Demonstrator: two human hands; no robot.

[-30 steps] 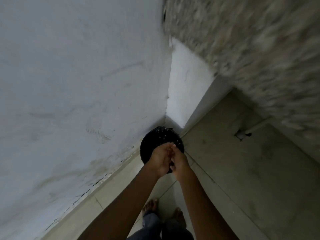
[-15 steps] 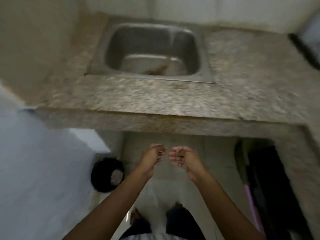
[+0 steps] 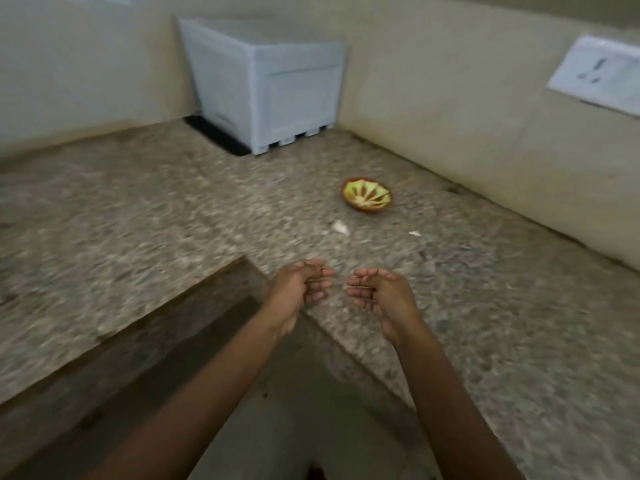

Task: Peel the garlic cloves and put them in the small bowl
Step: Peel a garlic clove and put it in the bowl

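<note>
A small brown bowl [image 3: 367, 196] with a yellow-green leaf pattern inside sits on the speckled granite counter [image 3: 173, 216], with pale pieces at its bottom. Two small white scraps [image 3: 340, 227] lie on the counter just in front of it. My left hand [image 3: 300, 289] and my right hand [image 3: 381, 295] hang side by side over the counter's inner corner, well short of the bowl. Both have loosely curled fingers, palms facing each other, and hold nothing. The frame is motion-blurred.
A white plastic crate [image 3: 273, 88] stands in the back corner on a dark mat. A white wall socket [image 3: 599, 76] is on the right wall. The L-shaped counter wraps round me, and the tiled floor [image 3: 294, 410] shows below my arms.
My view swung from a black bin on the floor, past the sink, to the counter corner with the bowl. My hands came apart and now hang loosely curled.
</note>
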